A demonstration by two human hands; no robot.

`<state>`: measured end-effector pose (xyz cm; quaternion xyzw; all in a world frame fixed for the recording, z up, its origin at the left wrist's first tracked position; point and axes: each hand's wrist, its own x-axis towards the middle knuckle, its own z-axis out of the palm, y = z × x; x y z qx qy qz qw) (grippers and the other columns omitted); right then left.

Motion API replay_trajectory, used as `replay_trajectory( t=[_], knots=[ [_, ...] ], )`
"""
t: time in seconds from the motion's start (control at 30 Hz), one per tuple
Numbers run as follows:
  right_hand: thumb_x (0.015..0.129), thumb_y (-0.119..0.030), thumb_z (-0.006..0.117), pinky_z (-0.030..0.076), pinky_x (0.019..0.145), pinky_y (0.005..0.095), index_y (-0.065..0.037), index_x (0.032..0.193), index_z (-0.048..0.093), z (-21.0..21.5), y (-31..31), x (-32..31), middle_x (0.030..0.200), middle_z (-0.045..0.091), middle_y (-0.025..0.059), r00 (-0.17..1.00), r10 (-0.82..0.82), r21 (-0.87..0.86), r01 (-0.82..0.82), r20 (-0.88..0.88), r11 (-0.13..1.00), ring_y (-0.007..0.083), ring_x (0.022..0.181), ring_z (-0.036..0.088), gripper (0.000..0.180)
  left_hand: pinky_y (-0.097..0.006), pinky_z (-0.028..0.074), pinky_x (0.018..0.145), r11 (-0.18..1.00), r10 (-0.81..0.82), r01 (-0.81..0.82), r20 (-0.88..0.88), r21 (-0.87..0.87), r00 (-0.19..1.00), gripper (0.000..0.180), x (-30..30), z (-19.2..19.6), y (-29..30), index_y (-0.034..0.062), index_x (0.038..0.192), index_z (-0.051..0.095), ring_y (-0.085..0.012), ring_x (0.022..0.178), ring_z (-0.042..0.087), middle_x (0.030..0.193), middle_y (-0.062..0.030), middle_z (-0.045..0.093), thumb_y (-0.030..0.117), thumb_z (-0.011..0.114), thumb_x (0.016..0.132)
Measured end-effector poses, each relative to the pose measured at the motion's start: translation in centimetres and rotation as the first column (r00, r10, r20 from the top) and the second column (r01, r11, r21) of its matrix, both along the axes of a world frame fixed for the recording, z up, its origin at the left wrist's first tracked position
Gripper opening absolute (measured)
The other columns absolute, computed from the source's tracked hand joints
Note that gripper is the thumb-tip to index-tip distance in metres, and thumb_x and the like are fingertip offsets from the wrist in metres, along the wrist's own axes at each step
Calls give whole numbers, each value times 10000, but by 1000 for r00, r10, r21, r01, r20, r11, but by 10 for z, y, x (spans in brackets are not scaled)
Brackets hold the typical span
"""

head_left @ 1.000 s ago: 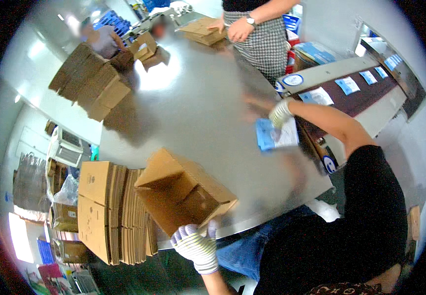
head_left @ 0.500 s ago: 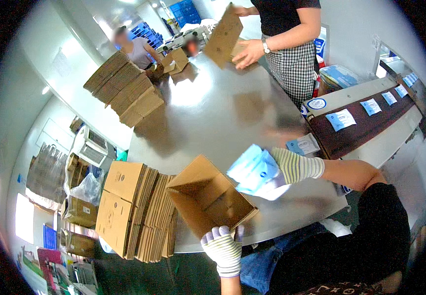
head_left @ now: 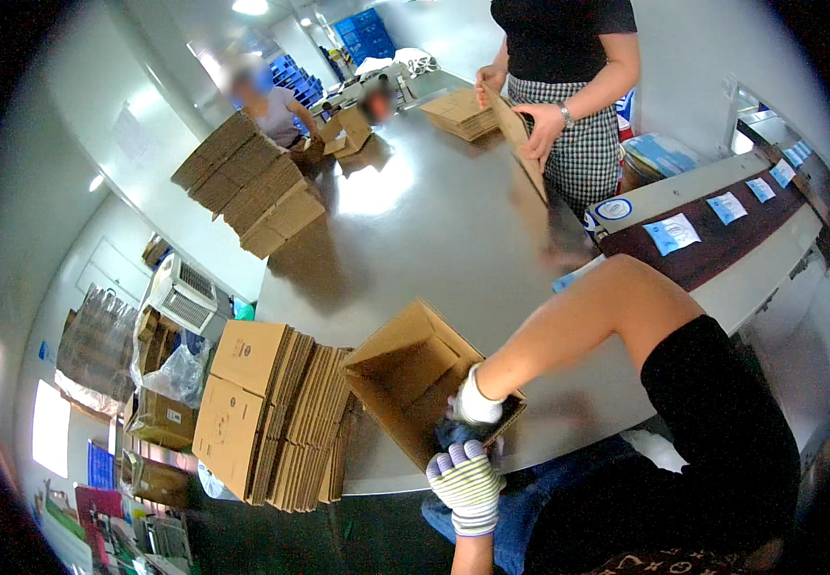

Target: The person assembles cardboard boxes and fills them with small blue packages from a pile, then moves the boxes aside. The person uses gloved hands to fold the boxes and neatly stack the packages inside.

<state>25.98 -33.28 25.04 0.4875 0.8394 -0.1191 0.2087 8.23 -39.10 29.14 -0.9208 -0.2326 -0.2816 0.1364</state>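
Gripping an open brown box (head_left: 405,379) at the near edge of the grey table (head_left: 434,240), two gloved hands work together. The left hand (head_left: 466,479), in a striped knit glove, has its grip clamped on the box's near wall from below; the right hand (head_left: 477,402), in a white glove, reaches inside the box, and its grip seems closed on something blue, though that is too hidden to be sure. Left of the box stands one row of flat corrugated cartons (head_left: 276,412) on edge. Beyond the box, far across the table, lie stacks of flat cartons (head_left: 247,182). Right of the box, a dark belt (head_left: 722,240) carries four white-and-blue packets (head_left: 672,233).
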Motion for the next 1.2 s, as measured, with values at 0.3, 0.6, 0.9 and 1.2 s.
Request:
replay_trajectory(
  t=[0.3,0.6,0.9,1.2],
  knots=[
    [724,-222,696,496,868,420,-15,1101,625,45,29,-38,1072,655,166,986,107,-308,-63,128,949,330,1044,606,435,-421,406,667,999,34,-31,95,-34,995,383,-5,0,5,123,677,464,-266,646,509,631,-52,457,449,648,756],
    [723,-226,714,507,845,417,-2,1122,606,45,17,-37,1069,650,180,987,61,-333,-9,146,943,342,994,622,471,-415,415,685,996,-85,81,184,30,979,317,-3,9,-18,136,694,471,-261,676,510,663,-48,467,405,620,772],
    [729,-370,716,516,765,424,20,1139,540,192,-53,24,952,655,205,763,67,340,206,-643,918,343,874,640,592,-420,388,744,999,-31,25,131,49,991,395,-7,18,-39,115,777,479,-260,715,491,707,-65,452,466,653,727],
    [842,-370,629,517,767,352,-2,1116,578,274,-166,241,972,665,161,561,-657,359,827,-503,432,247,857,641,461,-424,395,702,1000,-20,21,128,-5,992,425,17,24,-36,111,741,467,-286,674,496,671,-80,466,496,642,779]
  ],
)
